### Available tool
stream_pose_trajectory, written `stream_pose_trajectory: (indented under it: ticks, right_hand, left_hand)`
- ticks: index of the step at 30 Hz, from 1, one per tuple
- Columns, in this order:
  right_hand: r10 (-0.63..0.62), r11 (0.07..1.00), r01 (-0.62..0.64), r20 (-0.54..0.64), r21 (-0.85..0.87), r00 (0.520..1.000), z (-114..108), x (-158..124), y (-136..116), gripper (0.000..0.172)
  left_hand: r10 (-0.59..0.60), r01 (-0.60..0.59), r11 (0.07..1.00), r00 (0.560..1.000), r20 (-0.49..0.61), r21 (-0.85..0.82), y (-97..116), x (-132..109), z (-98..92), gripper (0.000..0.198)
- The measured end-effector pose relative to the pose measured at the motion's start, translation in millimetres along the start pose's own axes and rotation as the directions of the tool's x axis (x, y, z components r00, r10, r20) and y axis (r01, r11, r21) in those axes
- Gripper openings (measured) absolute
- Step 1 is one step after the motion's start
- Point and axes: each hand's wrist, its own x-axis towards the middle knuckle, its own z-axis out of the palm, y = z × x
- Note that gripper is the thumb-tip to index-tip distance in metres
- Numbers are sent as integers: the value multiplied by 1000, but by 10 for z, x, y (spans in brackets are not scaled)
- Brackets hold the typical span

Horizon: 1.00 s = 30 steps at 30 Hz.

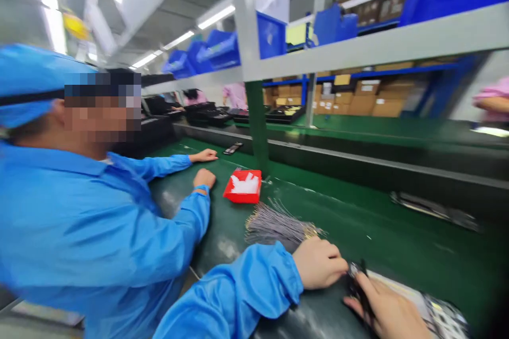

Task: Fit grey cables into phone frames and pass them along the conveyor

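My left hand (320, 263), in a blue sleeve, rests on the green bench mat (377, 233) with its fingers curled shut. It pinches something small that I cannot make out, at the edge of a flat pale board (437, 310). At the bottom edge, my right hand (392, 310) lies on that board and grips a thin black piece (361, 288). A bundle of thin grey wires with gold tips (274, 224) lies just behind my left hand. Motion blurs the picture.
A co-worker in a blue coat and cap (79, 206) sits close on the left, with both hands (204, 167) on the mat. A red tray of white bits (243, 186) stands by a green post (257, 122). Behind runs a conveyor (377, 169), with shelves of blue bins above.
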Motion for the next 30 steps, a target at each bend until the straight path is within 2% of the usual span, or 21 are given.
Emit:
stream_pose_trajectory:
  ticks: [2,4,7,9,13,18,24,30]
  right_hand:
    - [84,994,-88,64,58,994,-157,15,-138,25]
    - [184,956,-213,151,204,971,-290,55,-210,21]
    - [326,817,-380,196,434,925,-428,110,-235,25]
    - [359,772,-382,147,508,922,-478,137,-243,25]
    - [378,747,-331,41,577,925,-484,180,-266,18]
    - [471,624,-439,137,646,871,-440,191,-276,9]
    - [392,680,-372,115,632,913,-468,191,-303,4]
    - [449,698,-427,114,575,886,-489,181,-335,7]
  left_hand:
    - [24,-23,999,1000,20,-24,78,-9,3,18]
    - [4,-2,998,1000,29,-64,106,-10,0,17]
    - [20,-14,987,999,37,-158,108,5,-12,19]
    - [13,-5,982,999,44,-191,118,17,-23,18]
    - [-29,41,973,998,59,-226,139,34,-16,16]
    - [-14,32,942,998,55,-333,116,31,10,15]
    - [10,6,947,999,49,-321,121,10,-15,18]
    - [4,6,976,999,43,-217,131,-3,-11,21]
